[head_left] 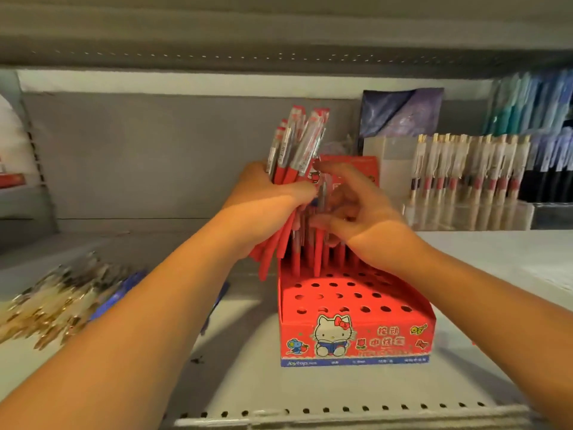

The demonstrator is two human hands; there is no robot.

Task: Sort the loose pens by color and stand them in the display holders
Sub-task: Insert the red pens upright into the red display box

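Note:
My left hand (269, 193) grips a bundle of red pens (297, 144), their clear capped ends fanning up above the fist and red barrels hanging below it. A red cardboard display holder (356, 333) with a cartoon cat on its front stands on the shelf, its stepped top full of round holes. Several red pens (316, 252) stand in its back rows. My right hand (356, 209) is over those back rows, fingers curled, pinching one pen next to the bundle. The front rows of holes hold nothing.
A blurred pile of loose pens (52, 302), gold-tipped and blue, lies on the shelf (496, 274) at the left. At the back right a clear holder (465, 178) carries several red-gripped pens, with blue and teal stock (533, 103) behind. Another shelf hangs overhead.

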